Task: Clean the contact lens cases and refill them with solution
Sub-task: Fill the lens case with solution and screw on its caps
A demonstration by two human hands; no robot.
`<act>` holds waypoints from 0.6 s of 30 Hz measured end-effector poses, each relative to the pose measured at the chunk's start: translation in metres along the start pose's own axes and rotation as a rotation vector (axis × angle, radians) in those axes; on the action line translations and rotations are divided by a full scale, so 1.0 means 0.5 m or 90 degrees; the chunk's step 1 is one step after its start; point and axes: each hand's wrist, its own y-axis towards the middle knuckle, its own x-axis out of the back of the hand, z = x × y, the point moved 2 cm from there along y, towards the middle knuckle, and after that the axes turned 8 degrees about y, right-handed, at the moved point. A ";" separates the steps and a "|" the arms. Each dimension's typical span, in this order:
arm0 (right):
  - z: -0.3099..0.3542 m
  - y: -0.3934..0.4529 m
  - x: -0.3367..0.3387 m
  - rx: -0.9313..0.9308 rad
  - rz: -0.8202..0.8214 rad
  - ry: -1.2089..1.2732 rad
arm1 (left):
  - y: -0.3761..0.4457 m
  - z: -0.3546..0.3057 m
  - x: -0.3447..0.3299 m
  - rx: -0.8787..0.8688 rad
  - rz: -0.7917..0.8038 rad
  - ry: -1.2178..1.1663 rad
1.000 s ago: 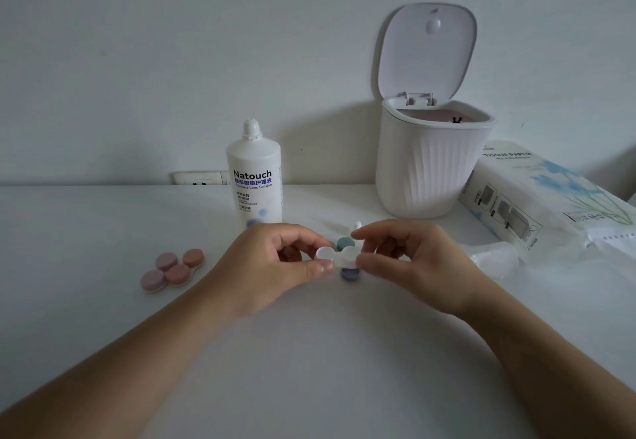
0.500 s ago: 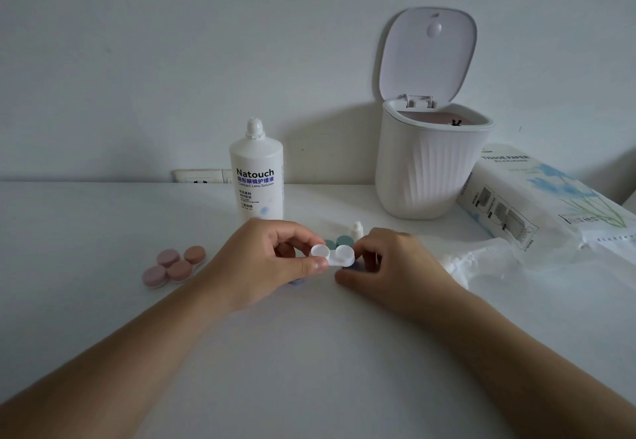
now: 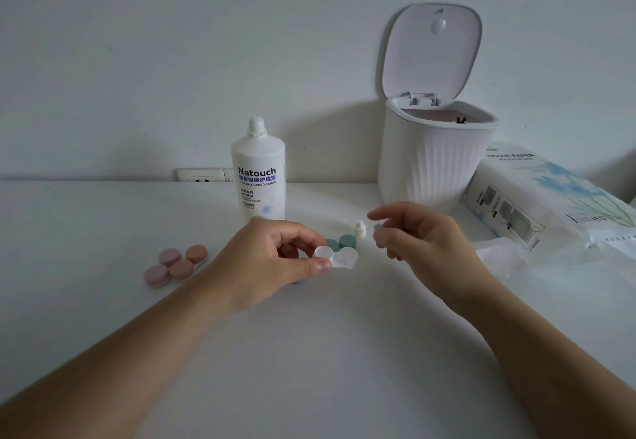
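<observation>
My left hand (image 3: 272, 263) pinches one end of a white open lens case (image 3: 339, 257) just above the white table (image 3: 309, 352). My right hand (image 3: 426, 242) is raised to the right of the case, and a small pale lavender cap (image 3: 378, 230) is held in its curled fingers. Behind the case lie two green caps (image 3: 340, 242) and a small white bottle cap (image 3: 359, 228). The Natouch solution bottle (image 3: 258, 177) stands uncapped behind my left hand. Two pink-capped lens cases (image 3: 175, 265) lie to the left. A bluish piece shows under my left hand.
A white ribbed bin (image 3: 430, 163) with its lid up stands at the back right. A tissue paper pack (image 3: 550, 197) lies to its right, with a crumpled tissue (image 3: 499, 253) in front of it. A wall socket (image 3: 199, 174) sits behind the table.
My right hand dropped to the table beside the case, then lifted away to the right with the lavender cap. My left hand kept hold of the white case.
</observation>
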 end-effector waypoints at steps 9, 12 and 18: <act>0.008 -0.009 -0.011 0.030 0.040 0.141 | 0.000 -0.005 -0.003 0.003 -0.004 -0.008; 0.008 -0.014 -0.018 0.059 0.080 0.068 | 0.000 -0.006 -0.004 0.001 -0.011 -0.008; 0.009 -0.021 -0.026 0.094 0.137 -0.074 | 0.000 -0.008 -0.003 -0.003 -0.016 -0.008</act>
